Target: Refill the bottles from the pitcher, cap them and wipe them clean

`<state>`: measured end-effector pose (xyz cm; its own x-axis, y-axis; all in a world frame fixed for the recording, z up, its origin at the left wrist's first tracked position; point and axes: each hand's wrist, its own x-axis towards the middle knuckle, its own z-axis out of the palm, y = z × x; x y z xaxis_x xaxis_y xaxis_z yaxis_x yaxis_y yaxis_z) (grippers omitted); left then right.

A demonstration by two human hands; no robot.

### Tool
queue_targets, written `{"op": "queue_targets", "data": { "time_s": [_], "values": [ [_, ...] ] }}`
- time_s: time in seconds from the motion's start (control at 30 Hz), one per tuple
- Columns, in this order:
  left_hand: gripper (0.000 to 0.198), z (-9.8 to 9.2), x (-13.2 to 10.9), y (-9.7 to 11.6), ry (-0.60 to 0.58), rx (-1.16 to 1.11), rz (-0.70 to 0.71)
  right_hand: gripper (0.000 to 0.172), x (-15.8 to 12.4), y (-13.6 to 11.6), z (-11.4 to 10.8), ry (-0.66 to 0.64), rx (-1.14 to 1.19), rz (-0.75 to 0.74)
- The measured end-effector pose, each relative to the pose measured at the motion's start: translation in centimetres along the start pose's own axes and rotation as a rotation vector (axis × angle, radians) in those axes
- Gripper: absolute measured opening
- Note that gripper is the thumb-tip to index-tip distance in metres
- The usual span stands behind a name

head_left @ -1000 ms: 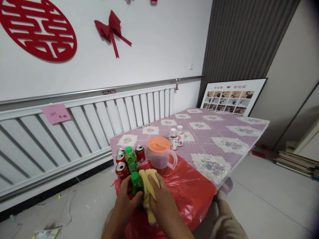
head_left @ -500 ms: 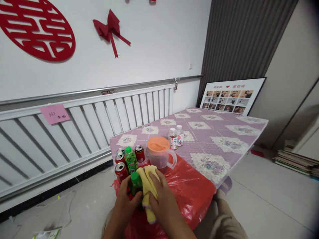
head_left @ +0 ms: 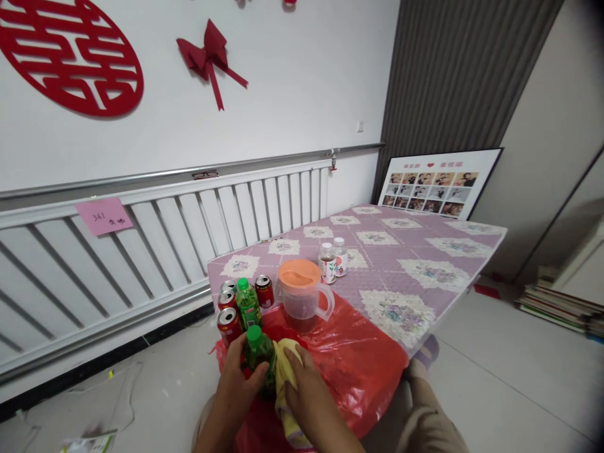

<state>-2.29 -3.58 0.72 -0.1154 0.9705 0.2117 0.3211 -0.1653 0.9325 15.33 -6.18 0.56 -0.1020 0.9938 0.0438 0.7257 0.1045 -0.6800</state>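
My left hand [head_left: 243, 371] is wrapped round a green plastic bottle [head_left: 263, 362] with a green cap, standing on a red plastic bag [head_left: 356, 358]. From the right, my right hand [head_left: 304, 387] grips a folded yellow cloth [head_left: 286, 362] against the bottle's side. Just beyond them stands a second green bottle [head_left: 248, 305], with several red drink cans [head_left: 228, 324] around it. A clear plastic pitcher [head_left: 302, 305] with an orange lid is on the far side of the cloth.
Two small white-capped bottles [head_left: 327, 267] stand behind the pitcher. The table has a purple flowered tablecloth [head_left: 352, 292]. A white radiator [head_left: 179, 239] runs along the wall. Books [head_left: 552, 308] are stacked on the floor at right, and a photo board [head_left: 434, 182] leans behind the table.
My right hand and the yellow cloth have moved down along the bottle, uncovering more of its right side and the pitcher's base. My left hand stays on the bottle.
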Motion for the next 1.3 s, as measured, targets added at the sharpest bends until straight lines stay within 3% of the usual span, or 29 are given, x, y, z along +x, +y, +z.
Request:
{"op": "queue_targets", "data": {
  "time_s": [0.17,0.3,0.6,0.73,0.9,1.03,1.13,1.3],
  "values": [
    [0.061,-0.1,-0.1,0.5,-0.037,-0.053,0.007,0.067,-0.4,-1.8,-1.4,0.157,0.111,-0.101],
    [0.062,-0.1,0.0,0.5,-0.053,-0.043,0.006,0.067,-0.6,-2.7,-1.2,0.277,0.168,-0.201],
    [0.059,0.0,-0.1,0.3,-0.031,-0.030,-0.006,0.073,-0.1,0.2,1.4,-0.008,0.094,-0.008],
    [0.062,0.0,-0.2,0.4,-0.045,-0.031,-0.023,0.070,-0.2,0.1,0.7,0.010,0.084,-0.013],
    [0.062,0.0,-0.2,0.5,-0.049,-0.048,-0.001,0.072,-0.4,-2.4,-1.4,0.152,0.077,-0.122],
    [0.062,-0.1,0.0,0.4,-0.061,-0.037,-0.002,0.072,-0.5,-3.5,-1.8,0.191,0.003,-0.198],
    [0.063,-0.1,0.1,0.3,-0.063,-0.041,-0.011,0.072,-0.3,-2.9,-1.2,0.143,-0.051,-0.147],
    [0.062,0.0,-0.1,0.4,-0.046,-0.020,-0.016,0.071,-0.4,-1.1,0.0,-0.059,-0.119,0.052]
  ]
}}
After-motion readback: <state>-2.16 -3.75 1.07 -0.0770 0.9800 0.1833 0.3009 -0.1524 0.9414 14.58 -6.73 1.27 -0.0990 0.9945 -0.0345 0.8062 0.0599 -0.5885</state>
